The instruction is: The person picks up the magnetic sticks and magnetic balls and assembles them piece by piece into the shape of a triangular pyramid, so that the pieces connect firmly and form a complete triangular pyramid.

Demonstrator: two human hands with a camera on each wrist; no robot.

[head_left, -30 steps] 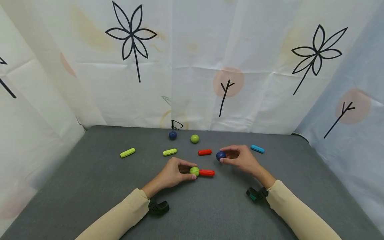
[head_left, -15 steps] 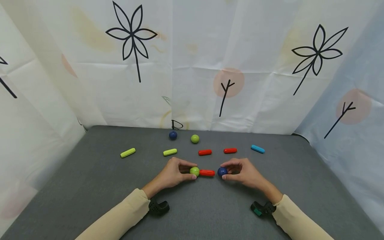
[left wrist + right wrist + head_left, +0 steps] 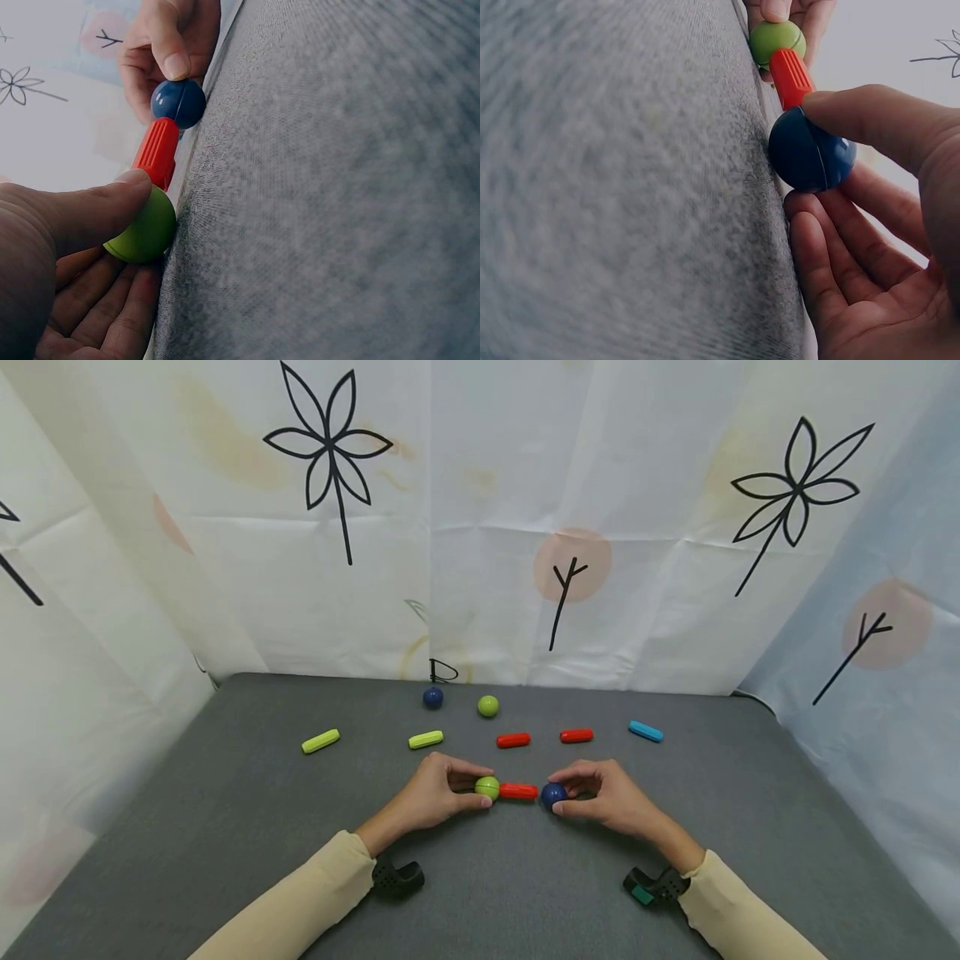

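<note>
My left hand [image 3: 435, 793] pinches a green ball [image 3: 487, 788] between thumb and fingers, low over the table. A ribbed red rod [image 3: 519, 792] joins that ball on its right side. In my right hand [image 3: 611, 795] a dark blue ball [image 3: 553, 794] is pinched the same way, close to the rod's right end. The left wrist view shows the blue ball [image 3: 178, 103] at the far end of the red rod [image 3: 157, 150]; whether they touch or are joined I cannot tell. A seam runs round the blue ball [image 3: 810, 154] in the right wrist view.
Beyond the hands lie two yellow-green rods [image 3: 320, 742], two red rods [image 3: 513, 740] and a light blue rod [image 3: 646, 732]. Farther back sit a second dark blue ball [image 3: 432, 697] and a second green ball [image 3: 488, 706]. A printed curtain [image 3: 480, 610] borders the grey table [image 3: 225, 827].
My right hand has brought the blue ball toward me, then slightly left to the red rod's end. A red rod behind it has come into view. The left hand has stayed put.
</note>
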